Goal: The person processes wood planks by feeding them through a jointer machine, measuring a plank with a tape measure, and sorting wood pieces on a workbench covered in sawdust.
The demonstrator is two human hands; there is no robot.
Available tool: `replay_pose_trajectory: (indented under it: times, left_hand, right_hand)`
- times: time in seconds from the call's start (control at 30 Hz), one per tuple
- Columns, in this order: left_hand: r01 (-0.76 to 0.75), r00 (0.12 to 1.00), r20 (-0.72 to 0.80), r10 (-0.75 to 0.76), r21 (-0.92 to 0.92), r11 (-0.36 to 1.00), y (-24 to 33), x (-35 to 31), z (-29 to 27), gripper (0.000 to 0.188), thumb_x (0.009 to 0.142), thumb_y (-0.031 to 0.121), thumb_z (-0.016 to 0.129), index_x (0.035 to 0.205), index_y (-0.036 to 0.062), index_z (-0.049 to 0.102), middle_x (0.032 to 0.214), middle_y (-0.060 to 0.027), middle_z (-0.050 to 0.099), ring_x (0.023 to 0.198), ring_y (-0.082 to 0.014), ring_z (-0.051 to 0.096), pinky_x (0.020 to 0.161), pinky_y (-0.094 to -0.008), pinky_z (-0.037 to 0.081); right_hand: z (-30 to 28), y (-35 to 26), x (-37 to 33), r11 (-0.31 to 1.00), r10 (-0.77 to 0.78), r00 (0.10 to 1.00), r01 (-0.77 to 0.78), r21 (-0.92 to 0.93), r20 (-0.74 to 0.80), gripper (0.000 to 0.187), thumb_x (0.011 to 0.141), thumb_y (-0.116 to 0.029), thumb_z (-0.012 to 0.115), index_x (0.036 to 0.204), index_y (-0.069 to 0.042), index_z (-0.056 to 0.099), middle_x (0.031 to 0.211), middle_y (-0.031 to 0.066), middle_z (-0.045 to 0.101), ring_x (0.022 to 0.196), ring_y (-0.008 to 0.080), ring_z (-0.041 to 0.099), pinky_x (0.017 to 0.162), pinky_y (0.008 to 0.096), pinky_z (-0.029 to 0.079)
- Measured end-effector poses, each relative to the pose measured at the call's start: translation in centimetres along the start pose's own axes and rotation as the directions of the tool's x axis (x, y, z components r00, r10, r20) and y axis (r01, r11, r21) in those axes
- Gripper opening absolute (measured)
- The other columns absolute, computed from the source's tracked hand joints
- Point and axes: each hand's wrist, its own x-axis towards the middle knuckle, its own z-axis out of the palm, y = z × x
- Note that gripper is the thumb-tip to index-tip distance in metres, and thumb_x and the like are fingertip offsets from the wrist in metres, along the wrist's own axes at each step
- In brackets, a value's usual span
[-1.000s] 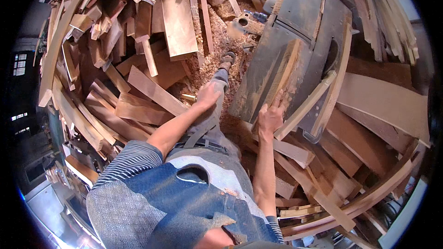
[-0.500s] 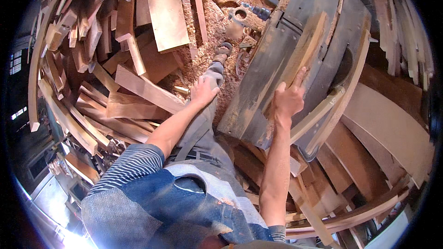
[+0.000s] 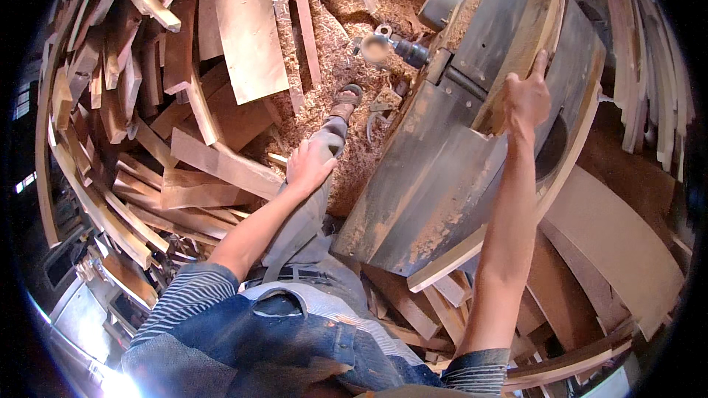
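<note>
My right hand (image 3: 527, 103) is at the near end of a pale wooden board (image 3: 512, 59) on a planer's metal table (image 3: 413, 169). Its index finger stretches along the board's right side, the thumb lies over the top, and the other fingers curl down, partly hidden. The board lies across the dark cutter slot (image 3: 466, 86). On my left knee rests my left hand (image 3: 310, 167), fingers lying flat and holding nothing.
Wood shavings (image 3: 343, 48) cover the floor left of the planer. Stacked boards (image 3: 251, 37) and offcuts crowd the left; wide curved boards (image 3: 605, 243) lie to the right. A long wooden strip (image 3: 564, 177) runs along the table's right edge. A motor-like fitting (image 3: 411, 51) juts from the planer's left side.
My right hand has moved forward and to the right along the table, and the board has slid forward over the cutter slot with it. My left hand stays on the knee.
</note>
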Motion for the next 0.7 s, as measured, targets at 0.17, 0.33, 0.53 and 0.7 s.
replay_pose_trajectory:
  times: [0.17,0.33,0.53,0.7]
  left_hand:
    - [-0.010,1.000,0.005,0.009,0.017,1.000,-0.6,0.1,-0.7,0.061,0.081,0.050,0.075,0.126,0.0113,0.059,0.125,-0.0151,0.056,0.119,-0.0390,0.056,0.100,-0.0520,0.047]
    - [-0.039,0.999,0.019,0.038,0.071,0.997,-2.5,-0.1,-0.5,0.061,0.081,0.049,0.076,0.125,0.0094,0.059,0.126,-0.0162,0.057,0.121,-0.0397,0.056,0.101,-0.0520,0.047]
    - [-0.092,0.996,0.023,0.090,0.071,0.993,-4.1,-1.7,1.2,0.061,0.081,0.050,0.076,0.123,0.0084,0.060,0.128,-0.0177,0.056,0.121,-0.0407,0.057,0.101,-0.0531,0.047]
    - [-0.084,0.996,-0.017,0.086,0.088,0.993,-3.3,-3.6,2.2,0.063,0.081,0.050,0.076,0.125,0.0085,0.059,0.130,-0.0184,0.055,0.121,-0.0402,0.056,0.101,-0.0530,0.048]
  right_hand:
    - [0.3,-0.4,4.8,1.000,-0.024,1.000,0.024,-0.019,0.012,0.086,0.078,-0.026,0.060,0.161,-0.023,0.037,0.108,0.0235,0.075,0.097,0.0409,0.073,0.085,0.0504,0.056]
    - [0.3,0.8,8.1,1.000,-0.028,1.000,0.029,-0.007,0.011,0.088,0.078,-0.028,0.061,0.162,-0.026,0.034,0.108,0.0240,0.075,0.098,0.0414,0.073,0.086,0.0512,0.055]
    - [1.4,3.2,-1.0,0.994,-0.047,0.997,0.052,0.095,-0.060,0.089,0.078,-0.028,0.061,0.163,-0.027,0.032,0.096,0.0261,0.073,0.088,0.0434,0.072,0.079,0.0534,0.055]
    - [0.0,4.5,-20.9,0.995,-0.039,0.999,0.042,0.092,-0.034,0.086,0.082,-0.023,0.061,0.163,-0.027,0.031,0.089,0.0235,0.069,0.075,0.0426,0.069,0.067,0.0540,0.056]
